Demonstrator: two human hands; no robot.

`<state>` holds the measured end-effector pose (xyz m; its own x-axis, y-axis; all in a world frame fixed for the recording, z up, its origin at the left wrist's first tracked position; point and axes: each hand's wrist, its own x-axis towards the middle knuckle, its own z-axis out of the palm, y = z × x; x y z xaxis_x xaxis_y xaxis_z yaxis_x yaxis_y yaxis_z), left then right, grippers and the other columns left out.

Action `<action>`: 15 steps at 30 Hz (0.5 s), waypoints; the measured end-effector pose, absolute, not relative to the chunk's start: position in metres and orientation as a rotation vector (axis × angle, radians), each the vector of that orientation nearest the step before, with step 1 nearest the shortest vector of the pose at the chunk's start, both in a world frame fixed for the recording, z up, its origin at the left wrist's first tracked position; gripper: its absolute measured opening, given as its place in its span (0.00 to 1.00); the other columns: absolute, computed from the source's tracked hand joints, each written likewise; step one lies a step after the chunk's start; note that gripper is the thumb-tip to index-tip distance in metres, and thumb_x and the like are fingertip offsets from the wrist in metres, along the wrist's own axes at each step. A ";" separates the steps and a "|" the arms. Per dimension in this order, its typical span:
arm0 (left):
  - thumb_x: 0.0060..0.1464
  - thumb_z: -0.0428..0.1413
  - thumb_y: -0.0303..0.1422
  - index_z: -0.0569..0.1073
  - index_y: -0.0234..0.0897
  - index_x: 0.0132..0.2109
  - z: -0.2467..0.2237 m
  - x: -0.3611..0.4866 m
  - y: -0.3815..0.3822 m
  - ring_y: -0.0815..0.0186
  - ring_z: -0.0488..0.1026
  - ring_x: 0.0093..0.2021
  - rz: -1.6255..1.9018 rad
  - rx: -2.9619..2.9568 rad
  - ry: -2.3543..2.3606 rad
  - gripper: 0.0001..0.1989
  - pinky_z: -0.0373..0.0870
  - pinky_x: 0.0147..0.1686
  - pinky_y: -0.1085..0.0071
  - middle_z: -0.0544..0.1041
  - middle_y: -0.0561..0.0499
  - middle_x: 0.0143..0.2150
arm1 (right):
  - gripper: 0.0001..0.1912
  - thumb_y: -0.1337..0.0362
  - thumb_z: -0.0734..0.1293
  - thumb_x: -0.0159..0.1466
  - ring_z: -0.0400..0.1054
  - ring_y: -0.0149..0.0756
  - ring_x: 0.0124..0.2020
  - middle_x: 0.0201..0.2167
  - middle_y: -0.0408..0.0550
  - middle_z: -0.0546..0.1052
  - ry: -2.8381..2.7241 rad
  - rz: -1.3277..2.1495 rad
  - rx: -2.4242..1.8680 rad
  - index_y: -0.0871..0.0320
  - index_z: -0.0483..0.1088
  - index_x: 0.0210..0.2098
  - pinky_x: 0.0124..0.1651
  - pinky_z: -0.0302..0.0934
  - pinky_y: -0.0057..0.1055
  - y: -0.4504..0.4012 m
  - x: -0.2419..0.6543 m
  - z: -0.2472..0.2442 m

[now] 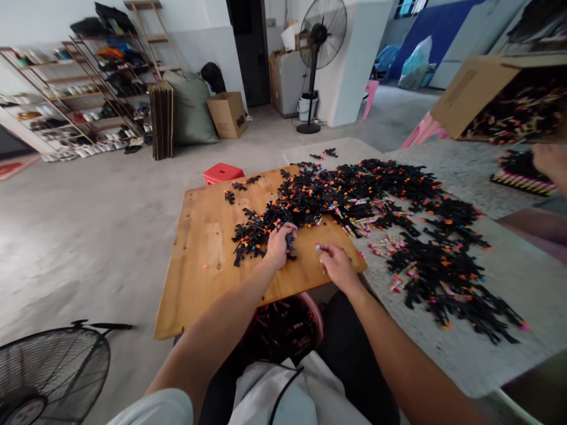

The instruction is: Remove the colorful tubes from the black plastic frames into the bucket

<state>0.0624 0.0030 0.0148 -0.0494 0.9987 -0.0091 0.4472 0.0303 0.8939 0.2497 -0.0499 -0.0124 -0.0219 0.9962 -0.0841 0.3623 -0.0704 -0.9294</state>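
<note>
My left hand [279, 243] is closed around a black toy gun [290, 242], partly hidden by the fingers, at the near edge of the pile. To its right, above the wooden board [212, 236], my right hand [335, 264] pinches a small candy tube [318, 248] with a red and white end; most of it is out of sight in the fingers. Beyond both hands spreads a big heap of black toy guns [305, 195] with orange and blue tips. Several colourful candy tubes [390, 245] lie among the guns on the grey table [496, 277].
Below the board, between my legs, sits a pink tub [316, 319] full of toy guns. A tipped cardboard box [478, 88] of them stands at right, near another person's hand [551, 165]. A red stool [224, 173] is behind the board; a fan [53, 372] stands lower left.
</note>
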 end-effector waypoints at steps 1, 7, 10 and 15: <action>0.66 0.40 0.39 0.73 0.35 0.51 0.016 0.062 -0.002 0.68 0.72 0.28 1.051 1.399 1.545 0.21 0.66 0.24 0.75 0.76 0.49 0.34 | 0.20 0.47 0.63 0.68 0.67 0.33 0.22 0.30 0.44 0.77 -1.362 1.204 -1.397 0.56 0.70 0.47 0.24 0.62 0.28 -0.063 0.241 -0.013; 0.55 0.56 0.41 0.76 0.35 0.39 0.031 0.074 -0.031 0.74 0.62 0.20 1.483 0.521 0.964 0.13 0.54 0.20 0.77 0.68 0.56 0.23 | 0.20 0.45 0.68 0.67 0.67 0.32 0.26 0.33 0.44 0.77 -1.172 1.371 -1.118 0.54 0.69 0.47 0.24 0.61 0.27 -0.104 0.199 0.007; 0.53 0.59 0.39 0.76 0.35 0.36 0.043 0.080 -0.038 0.74 0.60 0.19 1.537 0.457 0.904 0.10 0.54 0.20 0.77 0.66 0.57 0.21 | 0.19 0.46 0.68 0.67 0.65 0.31 0.24 0.30 0.42 0.75 -1.122 1.398 -1.076 0.54 0.70 0.45 0.24 0.61 0.28 -0.108 0.193 0.016; 0.53 0.59 0.39 0.76 0.35 0.34 0.057 0.083 -0.042 0.74 0.57 0.18 1.521 0.475 0.943 0.10 0.51 0.18 0.75 0.62 0.59 0.19 | 0.17 0.47 0.69 0.67 0.62 0.29 0.22 0.28 0.40 0.73 -1.060 1.464 -1.021 0.54 0.72 0.44 0.23 0.59 0.27 -0.113 0.192 0.022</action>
